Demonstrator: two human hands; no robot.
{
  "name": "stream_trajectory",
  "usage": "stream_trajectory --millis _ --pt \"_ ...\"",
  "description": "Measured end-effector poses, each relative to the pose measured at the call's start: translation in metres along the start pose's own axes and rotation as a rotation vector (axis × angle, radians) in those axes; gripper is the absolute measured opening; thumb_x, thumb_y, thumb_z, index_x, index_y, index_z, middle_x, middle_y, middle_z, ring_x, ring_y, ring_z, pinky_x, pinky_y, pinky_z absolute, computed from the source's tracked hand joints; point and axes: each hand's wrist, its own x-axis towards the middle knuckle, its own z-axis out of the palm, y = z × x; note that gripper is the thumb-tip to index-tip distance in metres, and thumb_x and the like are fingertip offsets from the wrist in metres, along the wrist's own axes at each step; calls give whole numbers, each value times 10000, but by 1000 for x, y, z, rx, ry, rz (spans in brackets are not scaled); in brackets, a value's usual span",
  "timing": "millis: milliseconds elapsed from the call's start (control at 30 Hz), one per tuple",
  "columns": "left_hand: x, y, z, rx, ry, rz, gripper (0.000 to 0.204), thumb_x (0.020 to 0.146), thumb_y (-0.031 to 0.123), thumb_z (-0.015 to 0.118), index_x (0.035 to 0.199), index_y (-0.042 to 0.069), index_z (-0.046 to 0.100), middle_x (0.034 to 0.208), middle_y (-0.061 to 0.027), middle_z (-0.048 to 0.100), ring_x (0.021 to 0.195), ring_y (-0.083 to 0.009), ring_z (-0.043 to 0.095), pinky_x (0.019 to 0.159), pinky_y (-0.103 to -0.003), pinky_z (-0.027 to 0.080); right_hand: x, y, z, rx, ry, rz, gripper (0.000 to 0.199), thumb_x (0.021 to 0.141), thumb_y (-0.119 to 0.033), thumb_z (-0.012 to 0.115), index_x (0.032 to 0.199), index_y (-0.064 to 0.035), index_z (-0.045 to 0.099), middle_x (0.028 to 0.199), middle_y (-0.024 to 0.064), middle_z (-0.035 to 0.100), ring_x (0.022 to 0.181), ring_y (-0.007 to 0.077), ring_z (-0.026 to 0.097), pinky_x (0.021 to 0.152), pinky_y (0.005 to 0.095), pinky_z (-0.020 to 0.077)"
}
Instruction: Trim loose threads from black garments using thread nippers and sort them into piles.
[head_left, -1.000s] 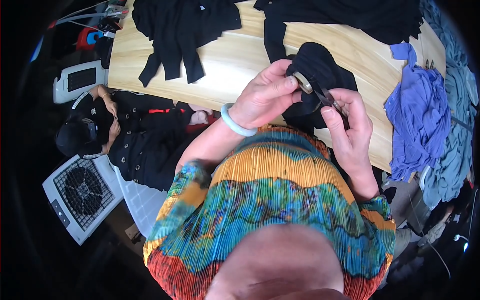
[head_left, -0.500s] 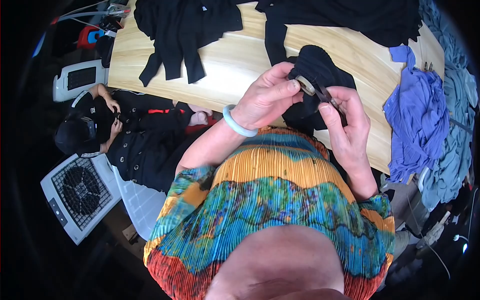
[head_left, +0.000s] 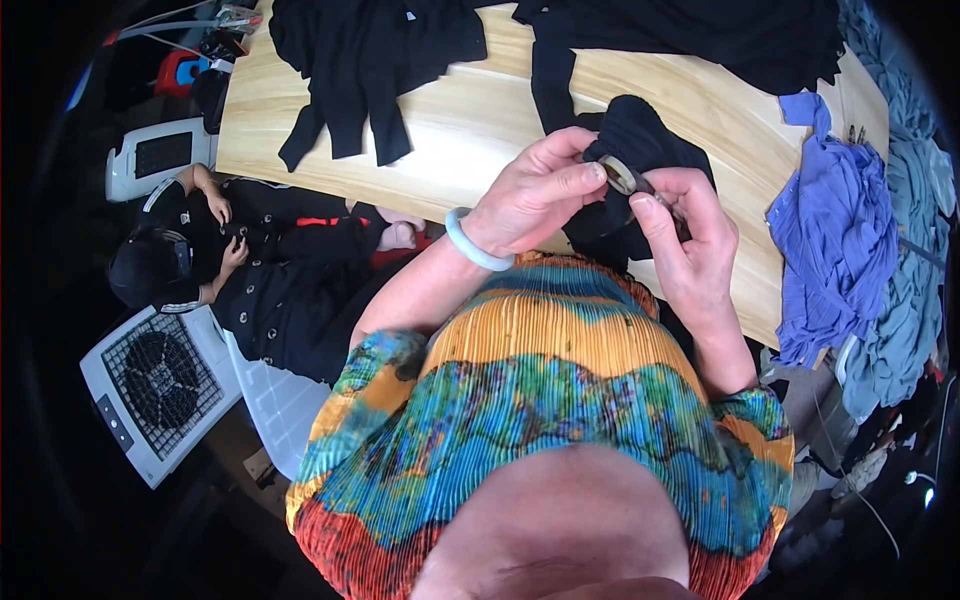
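the left hand (head_left: 535,195) pinches black cloth (head_left: 645,135) and a round pale piece (head_left: 617,174); beside it, the right hand (head_left: 698,240) grips a small dark tool (head_left: 643,187). purple cloth (head_left: 835,235) lies right of both.

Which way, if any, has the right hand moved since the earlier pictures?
Yes, slightly: the right hand has shifted left, away from the purple garment draped at the table's right edge.
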Motion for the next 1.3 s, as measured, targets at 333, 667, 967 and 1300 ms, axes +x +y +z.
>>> stream_trajectory --millis 333,667,967,1300 --pt "5 8 -1 -200 142 -137 208 872 115 431 1060 124 519 970 -26 568 941 -147 533 802 -280 434 23 8 -10 257 135 56 421 739 -64 626 1099 -7 417 942 62 526 773 72 510 668 183 411" --pt "40 14 -14 -98 308 -143 204 884 233 423 1001 85 503 928 -11 570 833 -112 569 738 -247 467 39 31 12 528 64 235 341 736 -39 616 1045 -18 476 695 -60 477 590 14 395 577 155 355" --pt "12 -13 -29 115 229 -31 254 888 206 404 1020 7 493 1027 -43 526 943 -102 479 866 -239 358 57 28 4 570 187 256 282 733 -60 631 985 -54 507 633 -84 431 446 -29 309 384 137 206" --pt "5 0 -27 -91 233 -129 106 824 70 488 915 39 533 912 -12 568 883 -94 524 809 -218 398 42 32 -14 -9 -101 190 319 745 -58 592 1059 -31 540 905 -29 564 644 13 417 576 138 335"
